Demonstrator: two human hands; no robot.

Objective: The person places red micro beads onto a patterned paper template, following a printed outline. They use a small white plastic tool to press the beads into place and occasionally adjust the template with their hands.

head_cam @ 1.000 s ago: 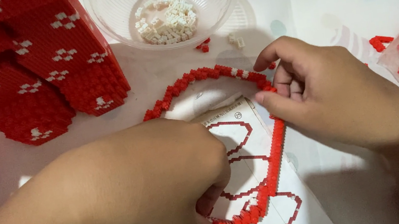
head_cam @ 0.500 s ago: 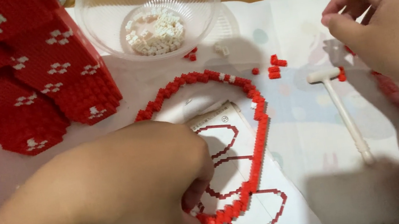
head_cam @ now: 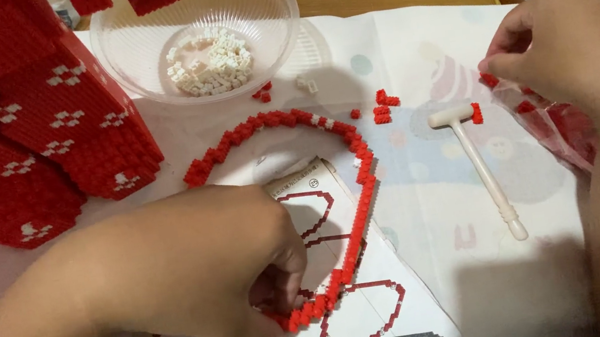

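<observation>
Right hand [head_cam: 572,48] having shifted onto clear bag of red bricks [head_cam: 555,121], pinching one; left hand [head_cam: 205,272] gripping curved red brick ring [head_cam: 353,184], risking snapping if squeezed.

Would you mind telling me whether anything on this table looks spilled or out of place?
A few loose red bricks lie scattered on the paper between the clear bowl and the small white hammer, apart from the curved red brick strip. Two more sit just below the bowl's rim. Nothing looks broken.
</observation>
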